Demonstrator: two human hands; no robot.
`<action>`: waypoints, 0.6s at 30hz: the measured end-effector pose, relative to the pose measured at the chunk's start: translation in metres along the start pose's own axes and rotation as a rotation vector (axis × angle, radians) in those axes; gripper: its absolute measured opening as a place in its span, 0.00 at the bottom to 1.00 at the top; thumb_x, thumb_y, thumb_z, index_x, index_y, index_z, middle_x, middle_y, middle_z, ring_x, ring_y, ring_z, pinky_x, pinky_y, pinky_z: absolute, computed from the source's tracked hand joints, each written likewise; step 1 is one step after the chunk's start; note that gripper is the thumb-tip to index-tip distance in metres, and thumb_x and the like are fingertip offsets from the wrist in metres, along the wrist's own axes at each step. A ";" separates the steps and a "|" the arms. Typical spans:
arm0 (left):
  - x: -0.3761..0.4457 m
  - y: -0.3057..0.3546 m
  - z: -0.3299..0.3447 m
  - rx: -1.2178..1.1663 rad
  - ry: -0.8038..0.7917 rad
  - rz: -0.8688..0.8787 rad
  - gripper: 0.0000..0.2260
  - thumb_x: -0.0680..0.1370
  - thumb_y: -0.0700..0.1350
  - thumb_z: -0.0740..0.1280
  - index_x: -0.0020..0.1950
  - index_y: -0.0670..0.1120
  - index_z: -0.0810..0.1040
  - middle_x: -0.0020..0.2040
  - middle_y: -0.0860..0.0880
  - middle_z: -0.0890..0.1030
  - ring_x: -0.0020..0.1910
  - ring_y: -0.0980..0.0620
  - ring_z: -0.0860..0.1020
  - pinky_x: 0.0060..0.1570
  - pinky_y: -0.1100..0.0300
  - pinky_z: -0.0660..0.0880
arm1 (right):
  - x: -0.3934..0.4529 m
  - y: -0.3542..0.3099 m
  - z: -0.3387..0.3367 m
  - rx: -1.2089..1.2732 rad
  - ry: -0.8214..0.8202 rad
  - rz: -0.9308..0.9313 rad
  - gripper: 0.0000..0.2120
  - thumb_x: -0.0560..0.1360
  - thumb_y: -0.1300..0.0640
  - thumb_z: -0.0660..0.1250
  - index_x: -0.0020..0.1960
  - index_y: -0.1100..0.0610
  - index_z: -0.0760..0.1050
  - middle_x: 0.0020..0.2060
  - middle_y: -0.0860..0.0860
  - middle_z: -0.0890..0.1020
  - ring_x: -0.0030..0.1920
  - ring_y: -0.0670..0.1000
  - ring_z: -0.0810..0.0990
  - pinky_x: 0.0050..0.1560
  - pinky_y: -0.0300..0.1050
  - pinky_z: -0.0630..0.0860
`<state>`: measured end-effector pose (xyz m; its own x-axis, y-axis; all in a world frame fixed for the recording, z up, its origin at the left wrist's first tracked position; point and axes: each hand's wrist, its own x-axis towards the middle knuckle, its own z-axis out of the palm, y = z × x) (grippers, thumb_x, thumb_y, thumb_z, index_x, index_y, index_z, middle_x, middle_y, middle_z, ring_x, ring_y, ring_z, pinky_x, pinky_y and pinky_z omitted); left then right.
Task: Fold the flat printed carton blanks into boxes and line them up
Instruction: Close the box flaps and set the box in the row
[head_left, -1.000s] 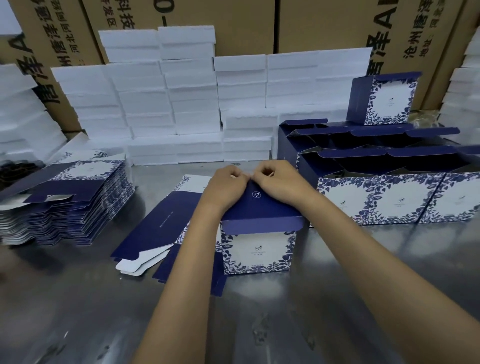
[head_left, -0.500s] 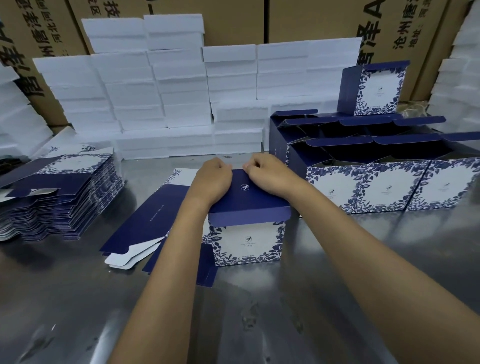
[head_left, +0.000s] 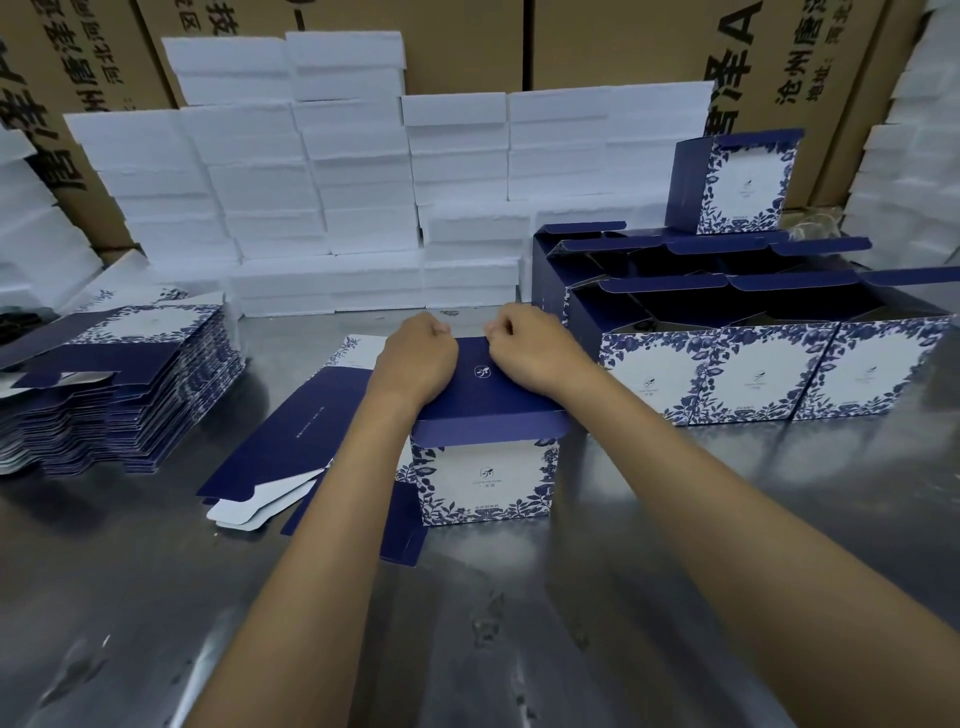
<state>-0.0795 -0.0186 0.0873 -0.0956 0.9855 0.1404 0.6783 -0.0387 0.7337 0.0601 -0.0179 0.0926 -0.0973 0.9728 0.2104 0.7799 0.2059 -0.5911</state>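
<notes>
Brown corrugated shipping cartons (head_left: 467, 47) with black printed characters formed the back wall of the scene. Against them rose stacks of white foam blocks (head_left: 291, 171), running from the left edge across to the middle and again at the far right. Below these spread the steel table (head_left: 519, 623), its surface dull and smudged.

On the table's right side stood the rows of folded boxes (head_left: 769, 374), blue-and-white with a floral border, touching side by side with their dark blue top flaps open; one more closed box (head_left: 737, 182) sat on top of the back row. At the left lay a tall stack of flat blanks (head_left: 119, 395), fanned slightly. A loose blank (head_left: 291, 431) lay flat just left of centre, its white tabs pointing toward the camera.

Partly over that blank, at the table's middle, stood the box being folded (head_left: 483, 467), upright, its dark blue lid (head_left: 488, 384) laid over the top and overhanging the front.

The left hand (head_left: 415, 358) rested on the lid's far left edge with fingers curled under, and the right hand (head_left: 530, 348) did the same at the far right edge. Both were clenched over that back edge; whether they pinched a flap there I could not tell.
</notes>
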 end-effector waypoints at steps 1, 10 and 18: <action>-0.001 0.002 0.000 -0.007 0.001 0.001 0.10 0.83 0.43 0.53 0.52 0.45 0.74 0.52 0.47 0.77 0.53 0.44 0.74 0.49 0.55 0.69 | -0.003 -0.001 -0.002 -0.038 0.056 -0.038 0.09 0.82 0.57 0.56 0.48 0.60 0.71 0.48 0.54 0.78 0.52 0.57 0.74 0.47 0.50 0.70; -0.007 0.023 0.019 0.017 0.004 0.012 0.12 0.80 0.40 0.55 0.56 0.40 0.75 0.58 0.41 0.79 0.57 0.39 0.75 0.57 0.50 0.73 | -0.047 0.001 -0.024 -0.315 0.209 -0.318 0.06 0.79 0.55 0.60 0.47 0.56 0.73 0.46 0.52 0.79 0.49 0.57 0.76 0.43 0.51 0.72; -0.019 0.030 0.016 0.044 0.280 0.345 0.07 0.78 0.40 0.63 0.54 0.45 0.77 0.54 0.44 0.77 0.57 0.43 0.72 0.59 0.50 0.70 | -0.083 0.037 -0.030 -0.075 0.013 -0.201 0.34 0.70 0.27 0.61 0.71 0.44 0.74 0.71 0.39 0.72 0.72 0.45 0.65 0.74 0.53 0.62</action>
<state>-0.0455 -0.0355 0.0957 -0.0480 0.8331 0.5510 0.7348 -0.3442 0.5845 0.1151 -0.0943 0.0764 -0.2479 0.9115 0.3284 0.7896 0.3864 -0.4767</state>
